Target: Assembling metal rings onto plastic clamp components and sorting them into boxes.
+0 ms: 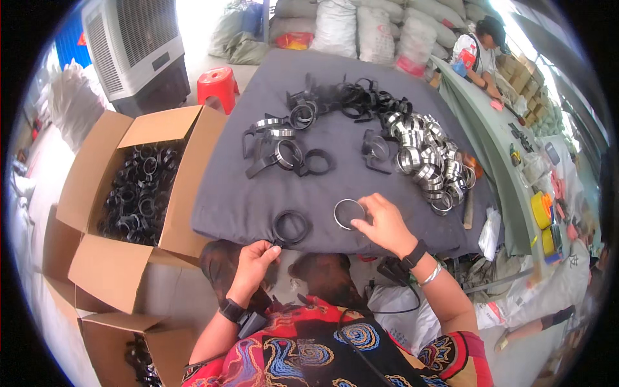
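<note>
My left hand (258,257) pinches the short handle of a black ring (277,227), which lies level with the cushion's near edge. A shiny metal ring (336,218) is gripped between the thumb and fingers of my right hand (385,224), just to the right of the black ring. The two rings are apart. Beyond my hands, several black handled rings, some with metal bands (288,155), sit at left on the grey cushioned table (238,200). A heap of loose metal rings (425,145) lies at right, and more black handled rings (361,97) are piled at the far side.
An open cardboard box (177,213) full of black rings stands at left, with another box (106,348) below it. A wooden-handled hammer (469,209) rests at the table's right. Behind are a red stool (218,89) and an air cooler (138,48). A person (480,55) sits at the green-covered table (477,122).
</note>
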`<state>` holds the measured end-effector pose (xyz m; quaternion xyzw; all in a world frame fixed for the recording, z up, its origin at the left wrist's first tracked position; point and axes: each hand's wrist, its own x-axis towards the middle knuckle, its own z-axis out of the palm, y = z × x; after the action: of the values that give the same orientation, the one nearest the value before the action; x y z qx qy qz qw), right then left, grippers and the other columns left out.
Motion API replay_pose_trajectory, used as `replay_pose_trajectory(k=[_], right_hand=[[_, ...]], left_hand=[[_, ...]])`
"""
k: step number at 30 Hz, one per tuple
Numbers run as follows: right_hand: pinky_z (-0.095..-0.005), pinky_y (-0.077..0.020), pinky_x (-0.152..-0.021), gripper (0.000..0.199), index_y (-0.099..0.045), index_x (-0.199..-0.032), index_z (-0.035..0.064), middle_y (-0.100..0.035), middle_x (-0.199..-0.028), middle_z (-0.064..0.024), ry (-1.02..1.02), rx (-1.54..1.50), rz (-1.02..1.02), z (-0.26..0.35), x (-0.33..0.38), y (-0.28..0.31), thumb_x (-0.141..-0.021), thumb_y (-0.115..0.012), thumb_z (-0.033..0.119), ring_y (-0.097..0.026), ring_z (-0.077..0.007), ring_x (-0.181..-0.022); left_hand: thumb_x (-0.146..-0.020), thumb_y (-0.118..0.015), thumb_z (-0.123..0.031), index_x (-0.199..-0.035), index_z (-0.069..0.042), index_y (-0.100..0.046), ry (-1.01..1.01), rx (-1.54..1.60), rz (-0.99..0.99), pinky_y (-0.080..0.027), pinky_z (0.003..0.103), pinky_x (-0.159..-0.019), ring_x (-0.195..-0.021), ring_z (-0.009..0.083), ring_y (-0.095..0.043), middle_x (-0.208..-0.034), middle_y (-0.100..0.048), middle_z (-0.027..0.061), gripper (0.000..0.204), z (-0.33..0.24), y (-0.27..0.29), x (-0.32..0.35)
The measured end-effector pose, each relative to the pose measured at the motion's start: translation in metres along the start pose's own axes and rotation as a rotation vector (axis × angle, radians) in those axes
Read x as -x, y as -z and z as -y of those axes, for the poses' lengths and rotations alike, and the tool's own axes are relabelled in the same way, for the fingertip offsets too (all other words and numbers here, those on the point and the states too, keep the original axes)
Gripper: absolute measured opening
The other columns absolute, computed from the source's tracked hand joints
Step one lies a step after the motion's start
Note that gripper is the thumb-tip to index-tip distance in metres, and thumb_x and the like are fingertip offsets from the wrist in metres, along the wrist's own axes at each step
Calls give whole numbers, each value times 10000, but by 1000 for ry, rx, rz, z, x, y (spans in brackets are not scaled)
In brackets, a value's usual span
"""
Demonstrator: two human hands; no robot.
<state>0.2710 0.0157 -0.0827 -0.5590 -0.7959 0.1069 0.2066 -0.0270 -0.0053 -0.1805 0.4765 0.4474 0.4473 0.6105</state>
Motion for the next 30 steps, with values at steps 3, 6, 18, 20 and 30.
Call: replay_pose_trajectory(k=[3,6,18,20,30], right_hand=[[-410,-472,-806,553,-536,-1113,-33,-578,-981,-178,-66,66,-16,7,-6,-5,-707,-731,288,-566,-336,-933],[-413,-452,-860,719,-483,-1218,-53,-574,-1008,-206,-10,172,22,6,-7,-16,-657,-761,302,-530,-350,-1016],[-397,-433,-794,669,-433,-1256,-20,-492,-1105,-142,522,518,-330,57,-11,3,-638,-672,73,-506,-292,-987],[-405,-440,-798,674,-433,-1250,-37,-493,-1118,-153,502,430,-283,63,-13,4,-637,-683,88,-510,-308,-989],[-419,-458,-849,687,-477,-1296,67,-509,-1073,-204,190,7,310,94,-44,-31,-667,-732,173,-526,-380,-1001]], left_hand=[[-873,-624,-142,-746,-29,-606,-4,-14,-5,-379,219,-611,-634,47,-484,-675,-603,-10,171,0,0,1],[-872,-631,-148,-755,-28,-607,-16,-34,9,-385,219,-613,-637,47,-488,-674,-604,-12,169,3,2,0],[-887,-615,-162,-778,-20,-620,7,-8,49,-413,238,-691,-698,77,-532,-720,-634,11,179,4,6,0],[-885,-614,-156,-776,-19,-622,18,-28,39,-413,237,-691,-694,77,-532,-720,-636,13,175,3,7,0],[-879,-608,-135,-746,-20,-624,44,-35,41,-401,229,-628,-655,59,-508,-696,-631,-1,177,-1,3,0]])
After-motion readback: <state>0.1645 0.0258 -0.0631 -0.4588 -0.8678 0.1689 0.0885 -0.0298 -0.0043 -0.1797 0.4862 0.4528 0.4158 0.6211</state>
